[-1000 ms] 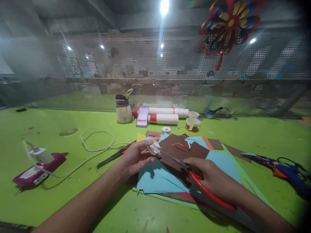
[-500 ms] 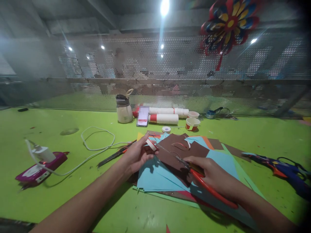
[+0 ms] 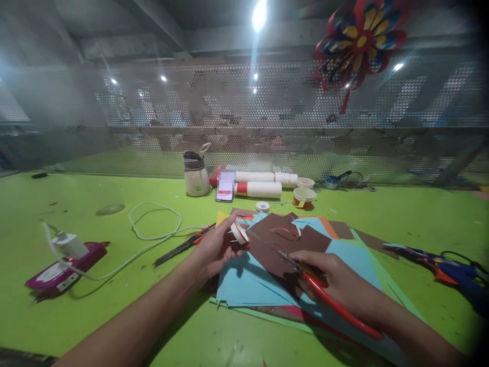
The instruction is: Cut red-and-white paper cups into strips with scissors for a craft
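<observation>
**Cutting a paper-cup piece with scissors**

Since the earlier frames the cup piece (image 3: 240,233) has turned from flat-faced to edge-on in the left hand (image 3: 214,246), and the scissors (image 3: 317,283) have drawn back slightly toward the right hand (image 3: 336,281).

Left hand: pinches the cup piece between thumb and fingertips, held just above the paper stack (image 3: 267,285). Right hand: closed around the red scissor handles; blades point up-left, tips close to the piece. Whether the blades are parted cannot be told.

Procedure, as a judgement: keep the piece steady in the pinch, feed it into the blades by rotating the left wrist, and keep fingertips clear of the cut line.

Cup piece: small, white, with a red band along its rim, curled into a partial ring.

Stack: blue, brown, green and orange sheets, lying on the green worktop (image 3: 114,306). Beyond it stand paper cups (image 3: 304,197) and a jug (image 3: 195,176); a white cable (image 3: 153,237) lies left.
</observation>
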### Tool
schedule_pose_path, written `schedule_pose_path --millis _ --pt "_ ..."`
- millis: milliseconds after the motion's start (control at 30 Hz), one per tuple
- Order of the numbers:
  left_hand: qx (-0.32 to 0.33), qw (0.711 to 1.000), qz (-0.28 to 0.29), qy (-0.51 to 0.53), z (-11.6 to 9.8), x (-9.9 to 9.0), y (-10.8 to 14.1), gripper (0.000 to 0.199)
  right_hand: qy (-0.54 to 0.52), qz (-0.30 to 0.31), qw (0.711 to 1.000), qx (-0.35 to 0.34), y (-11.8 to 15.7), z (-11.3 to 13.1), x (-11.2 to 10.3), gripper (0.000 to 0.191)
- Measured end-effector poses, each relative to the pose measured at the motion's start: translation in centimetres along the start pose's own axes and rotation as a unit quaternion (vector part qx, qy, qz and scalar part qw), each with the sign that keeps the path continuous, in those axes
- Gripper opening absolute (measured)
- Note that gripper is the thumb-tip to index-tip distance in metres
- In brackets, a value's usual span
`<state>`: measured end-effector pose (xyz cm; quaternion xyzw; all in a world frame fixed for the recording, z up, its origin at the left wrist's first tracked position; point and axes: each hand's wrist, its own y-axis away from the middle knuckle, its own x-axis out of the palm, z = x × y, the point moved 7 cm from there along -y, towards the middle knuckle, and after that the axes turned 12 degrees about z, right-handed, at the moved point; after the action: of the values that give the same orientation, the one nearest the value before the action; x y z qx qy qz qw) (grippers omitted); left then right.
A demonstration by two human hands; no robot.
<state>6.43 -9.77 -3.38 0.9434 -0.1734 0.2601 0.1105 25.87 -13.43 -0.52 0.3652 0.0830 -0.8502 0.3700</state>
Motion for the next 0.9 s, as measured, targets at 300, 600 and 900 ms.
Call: schedule_pose_path --millis 300,600,900 --pt "0.035 0.998 0.005 -0.047 -0.7 0.5 0.3 0.039 0.002 0.001 1.0 -0.017 0.1 0.4 0.3 0.018" --pt "0.065 0.99 -0.01 -0.122 -1.2 0.6 0.8 0.052 0.043 -0.013 0.999 -0.018 0.2 1.2 0.4 0.012" --pt "0.05 0.984 -0.043 -0.167 -1.6 0.6 0.8 0.051 0.079 -0.018 0.997 -0.018 0.2 1.3 0.5 0.013"
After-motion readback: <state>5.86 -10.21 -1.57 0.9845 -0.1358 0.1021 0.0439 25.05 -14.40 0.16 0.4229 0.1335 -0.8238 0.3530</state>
